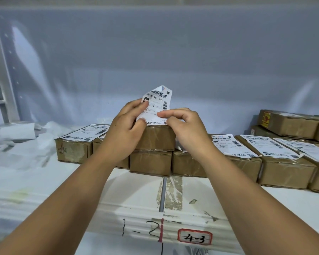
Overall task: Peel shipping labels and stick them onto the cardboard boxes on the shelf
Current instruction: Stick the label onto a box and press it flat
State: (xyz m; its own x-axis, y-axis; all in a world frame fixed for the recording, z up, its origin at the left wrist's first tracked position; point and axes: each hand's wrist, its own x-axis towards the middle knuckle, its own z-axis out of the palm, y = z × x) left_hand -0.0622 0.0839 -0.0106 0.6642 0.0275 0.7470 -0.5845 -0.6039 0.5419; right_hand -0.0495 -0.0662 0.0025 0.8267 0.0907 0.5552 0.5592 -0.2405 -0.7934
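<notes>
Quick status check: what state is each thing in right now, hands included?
shipping label, upright, creased, pinched by both hands above the top box.
left hand, pinching the label's left edge.
right hand, pinching the label's lower right part.
top box, stacked on another box, taped shut.
left box, label stuck on top.
right boxes, labels stuck on top.

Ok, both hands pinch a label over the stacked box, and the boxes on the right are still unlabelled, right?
Not quite: in the head view the right boxes already carry labels. The left hand and right hand do pinch the label over the stacked box.
</notes>
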